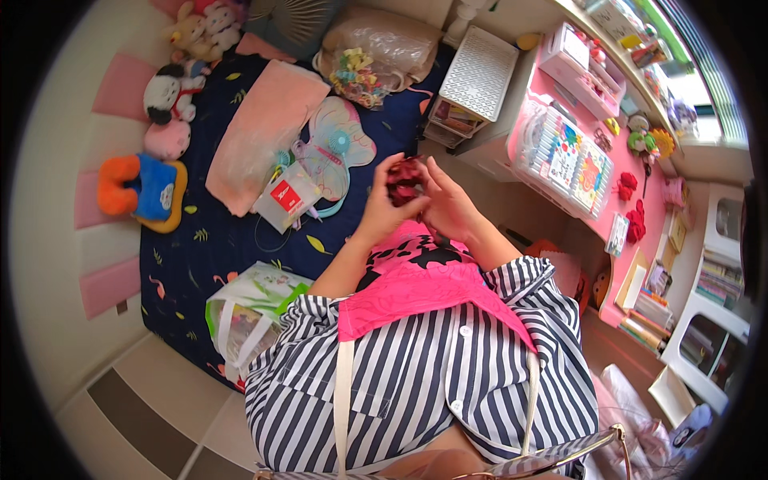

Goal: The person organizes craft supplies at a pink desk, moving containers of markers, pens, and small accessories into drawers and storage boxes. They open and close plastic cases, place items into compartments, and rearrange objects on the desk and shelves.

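Note:
In front of my chest, over the pink apron, I hold a dark red, shiny, bunched thing. It looks like gathered fabric or ribbon; its exact kind does not show. My left hand curls round its left and lower side, thumb pointing across to the right. Against its right edge lies my right hand, thumb raised near the top and fingers bent inward. Some of those right fingertips are hidden, so I cannot see how firmly they press on it.
A navy patterned bed on the left carries a pink blanket, a white box, a butterfly-wing toy, a bag and plush toys. A pink desk at right bears a marker case and red bunched pieces.

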Demonstrator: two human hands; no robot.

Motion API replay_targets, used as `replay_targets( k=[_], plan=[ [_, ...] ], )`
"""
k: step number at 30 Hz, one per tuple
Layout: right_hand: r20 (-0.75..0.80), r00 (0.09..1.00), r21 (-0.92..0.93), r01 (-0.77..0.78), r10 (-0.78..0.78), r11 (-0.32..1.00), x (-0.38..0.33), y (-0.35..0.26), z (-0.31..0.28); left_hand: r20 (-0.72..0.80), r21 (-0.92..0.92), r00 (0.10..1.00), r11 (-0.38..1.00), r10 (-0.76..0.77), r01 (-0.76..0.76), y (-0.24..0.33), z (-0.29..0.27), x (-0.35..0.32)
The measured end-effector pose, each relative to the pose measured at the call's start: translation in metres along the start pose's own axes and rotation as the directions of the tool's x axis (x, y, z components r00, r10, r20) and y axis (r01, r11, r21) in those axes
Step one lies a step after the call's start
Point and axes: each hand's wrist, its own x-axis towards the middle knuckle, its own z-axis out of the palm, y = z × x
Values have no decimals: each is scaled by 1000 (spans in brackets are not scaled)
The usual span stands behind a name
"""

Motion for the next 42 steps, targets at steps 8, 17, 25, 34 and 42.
replay_targets(
  k=[8,17,25,34,42],
  plan=[
    [567,761,-574,640,-315,511,-117,-77,101,203,-531,880,707,-429,467,3,-39,21],
    [784,400,-283,911,-474,301,-190,-93,146,363,-380,740,635,-567,673,-28,4,62],
    [768,421,-243,889,-484,388,-220,-88,104,493,-347,687,603,-534,718,-14,56,69],
    [-438,836,-265,233,-332,936,-113,13,-114,550,-371,674,578,-493,726,-46,100,18],
    [-465,884,-203,-48,-53,978,-43,35,-195,388,-415,684,546,-617,728,-120,80,-12]
  ],
)
